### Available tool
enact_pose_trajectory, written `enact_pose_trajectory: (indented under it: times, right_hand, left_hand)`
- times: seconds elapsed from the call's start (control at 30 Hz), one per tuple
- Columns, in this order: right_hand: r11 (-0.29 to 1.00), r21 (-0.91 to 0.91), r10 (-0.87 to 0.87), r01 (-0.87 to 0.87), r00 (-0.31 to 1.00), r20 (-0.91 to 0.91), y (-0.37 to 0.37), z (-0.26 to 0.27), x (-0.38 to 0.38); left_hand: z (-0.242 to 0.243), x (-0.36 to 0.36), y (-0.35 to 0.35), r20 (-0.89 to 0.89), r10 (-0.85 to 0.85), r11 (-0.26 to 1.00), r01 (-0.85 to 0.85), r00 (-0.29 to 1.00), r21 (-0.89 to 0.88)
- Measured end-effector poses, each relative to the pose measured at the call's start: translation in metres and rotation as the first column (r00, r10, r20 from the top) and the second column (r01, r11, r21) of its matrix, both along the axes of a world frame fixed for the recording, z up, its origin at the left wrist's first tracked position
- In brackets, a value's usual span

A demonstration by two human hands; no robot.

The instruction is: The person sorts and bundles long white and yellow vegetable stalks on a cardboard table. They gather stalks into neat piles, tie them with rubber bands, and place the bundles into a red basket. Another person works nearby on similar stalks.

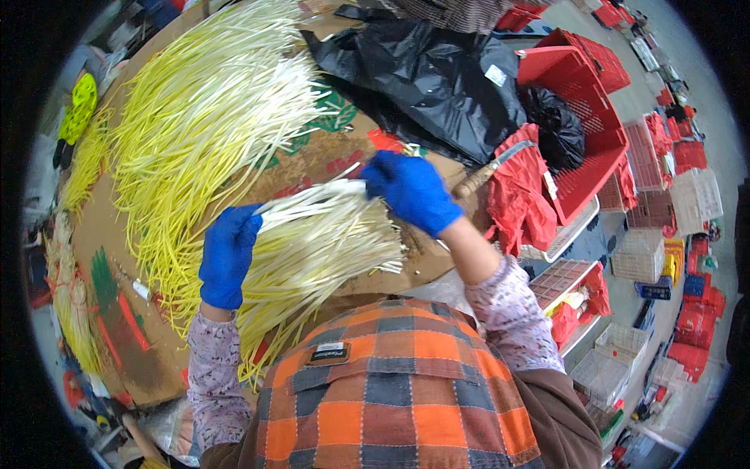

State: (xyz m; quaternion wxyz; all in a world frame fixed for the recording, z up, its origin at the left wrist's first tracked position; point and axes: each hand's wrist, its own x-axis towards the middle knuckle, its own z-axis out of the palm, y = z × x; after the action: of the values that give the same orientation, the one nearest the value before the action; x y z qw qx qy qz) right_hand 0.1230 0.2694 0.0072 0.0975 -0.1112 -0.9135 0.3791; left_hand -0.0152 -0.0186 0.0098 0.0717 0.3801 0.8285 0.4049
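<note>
My left hand (228, 258), in a blue glove, is closed around a few stalks that look like yellow chives (299, 202). Their white ends reach across to my right hand (410, 190), also blue-gloved, whose fingers are closed at those ends. Below the stretched stalks lies a loose pile of yellow chives (316, 246), white ends to the right and yellow leaves trailing left and down. A larger heap of yellow chives (193, 111) spreads farther away. What lies inside each fist is hidden by the gloves.
Right of my right hand, a knife with a wooden handle (474, 180) lies by a red plastic bag (521, 199). Behind are a black plastic sheet (416, 76) and a tilted red crate (603, 135). Tied bundles (73, 305) line the left edge of the cardboard-covered table (170, 369).
</note>
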Motion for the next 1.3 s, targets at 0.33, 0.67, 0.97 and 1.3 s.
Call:
enact_pose_trajectory:
  times: [0.33,0.67,0.97,1.3]
  right_hand:
    - [0.962,0.179,-0.214,0.204,0.976,0.039,0.024,-0.002,0.039]
    - [0.955,0.096,0.297,-0.281,0.904,-0.308,-0.067,0.034,-0.044]
    - [0.984,-0.176,0.022,-0.037,0.996,-0.087,-0.022,0.007,-0.042]
    - [0.927,-0.22,0.314,-0.303,0.949,0.013,-0.048,0.023,-0.054]
  left_hand:
    - [0.014,-0.01,0.009,0.381,0.06,0.953,-0.166,0.923,0.252]
    - [0.025,0.01,0.022,-0.162,0.044,0.998,-0.05,0.986,-0.032]
    - [0.028,-0.005,0.006,-0.099,0.094,0.995,-0.095,0.991,-0.011]
    - [0.03,0.003,0.033,-0.247,-0.016,0.997,-0.004,0.969,-0.08]
